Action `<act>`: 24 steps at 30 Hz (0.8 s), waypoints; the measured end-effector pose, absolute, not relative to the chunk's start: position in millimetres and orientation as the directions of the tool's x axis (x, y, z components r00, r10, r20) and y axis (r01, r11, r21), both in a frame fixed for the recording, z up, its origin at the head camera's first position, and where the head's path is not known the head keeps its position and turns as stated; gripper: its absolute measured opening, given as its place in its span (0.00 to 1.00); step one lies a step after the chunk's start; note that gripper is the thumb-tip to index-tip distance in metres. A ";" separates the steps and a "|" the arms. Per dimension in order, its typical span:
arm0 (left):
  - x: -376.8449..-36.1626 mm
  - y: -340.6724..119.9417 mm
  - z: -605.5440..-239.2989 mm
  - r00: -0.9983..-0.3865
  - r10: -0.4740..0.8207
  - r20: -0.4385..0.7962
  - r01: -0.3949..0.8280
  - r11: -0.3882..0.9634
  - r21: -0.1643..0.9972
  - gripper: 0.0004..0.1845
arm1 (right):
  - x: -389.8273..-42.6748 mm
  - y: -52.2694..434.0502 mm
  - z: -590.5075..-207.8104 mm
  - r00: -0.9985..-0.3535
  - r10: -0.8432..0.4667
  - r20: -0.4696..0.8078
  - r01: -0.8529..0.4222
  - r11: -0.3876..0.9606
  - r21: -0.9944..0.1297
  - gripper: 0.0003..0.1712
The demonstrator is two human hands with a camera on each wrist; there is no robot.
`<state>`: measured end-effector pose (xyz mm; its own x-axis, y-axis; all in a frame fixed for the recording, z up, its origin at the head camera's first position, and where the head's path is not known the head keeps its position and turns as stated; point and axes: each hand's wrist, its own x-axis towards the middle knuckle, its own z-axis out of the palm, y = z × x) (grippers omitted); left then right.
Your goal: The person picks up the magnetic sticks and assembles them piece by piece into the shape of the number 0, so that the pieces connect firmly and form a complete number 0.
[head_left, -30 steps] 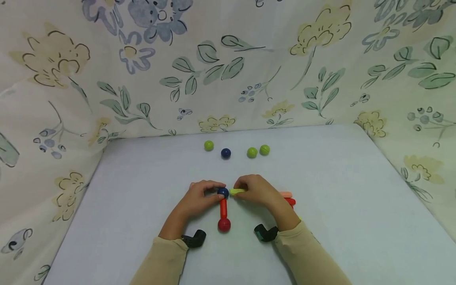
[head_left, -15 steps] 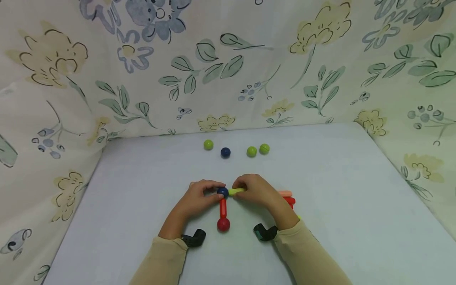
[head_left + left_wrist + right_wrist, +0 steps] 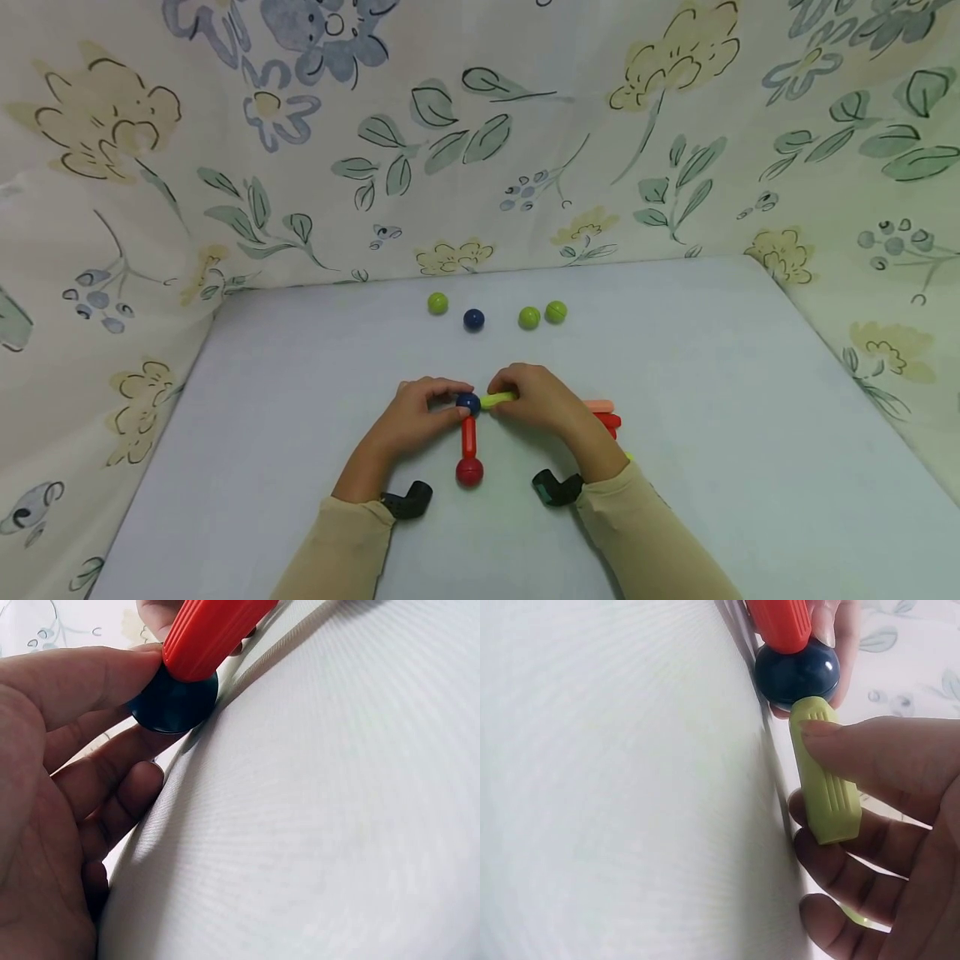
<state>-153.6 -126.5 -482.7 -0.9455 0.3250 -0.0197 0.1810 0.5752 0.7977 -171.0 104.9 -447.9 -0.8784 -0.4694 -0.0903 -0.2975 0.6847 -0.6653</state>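
Thumb and fingers of my left hand (image 3: 420,414) pinch a dark blue ball (image 3: 468,405). From that ball a red ridged rod (image 3: 468,437) runs toward me, with a red ball (image 3: 469,472) on its near end. My right hand (image 3: 534,398) holds a yellow-green ridged rod (image 3: 827,787) between thumb and fingers. In the right wrist view, one end of this rod meets the blue ball (image 3: 796,673), roughly at a right angle to the red rod. The left wrist view shows the red rod (image 3: 214,637) joined to the blue ball and the left thumb against the ball.
Toward the back of the white table (image 3: 322,350) lie a loose dark blue ball (image 3: 474,320) and three green balls (image 3: 529,317). Beside the right forearm, partly hidden, are a pink rod (image 3: 599,406) and red rods (image 3: 609,421). A floral cloth (image 3: 570,150) hangs behind.
My right hand has moved slightly left, closing the small gap between the yellow-green rod and the blue ball. The left hand keeps its hold; the whole head view has shifted a little.
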 end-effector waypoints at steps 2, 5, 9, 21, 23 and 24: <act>-153.6 -126.4 -482.5 -0.947 0.322 -0.023 0.177 0.577 0.797 0.14 | -171.2 104.8 -448.4 -0.876 -0.474 -0.088 -0.303 0.683 -0.665 0.09; -153.5 -126.3 -481.9 -0.949 0.314 -0.032 0.165 0.582 0.796 0.13 | -171.3 104.6 -449.0 -0.873 -0.480 -0.083 -0.312 0.682 -0.661 0.09; -153.4 -126.1 -481.1 -0.951 0.307 -0.048 0.150 0.586 0.796 0.13 | -171.6 104.4 -449.4 -0.872 -0.482 -0.084 -0.313 0.681 -0.662 0.09; -153.2 -125.8 -480.9 -0.948 0.315 -0.038 0.157 0.569 0.808 0.13 | -172.5 105.5 -450.4 -0.881 -0.447 -0.154 -0.239 0.703 -0.670 0.07; -153.6 -126.1 -481.6 -0.945 0.325 -0.025 0.173 0.563 0.808 0.13 | -172.2 105.8 -450.3 -0.874 -0.459 -0.162 -0.239 0.695 -0.678 0.07; -153.9 -126.3 -482.0 -0.943 0.332 -0.017 0.182 0.558 0.810 0.13 | -172.1 106.0 -450.1 -0.870 -0.464 -0.165 -0.240 0.692 -0.681 0.07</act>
<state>-153.9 -126.3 -482.0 -0.9430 0.3324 -0.0170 0.1821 0.5579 0.8097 -172.1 106.0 -450.1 -0.8701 -0.4644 -0.1653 -0.2401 0.6921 -0.6807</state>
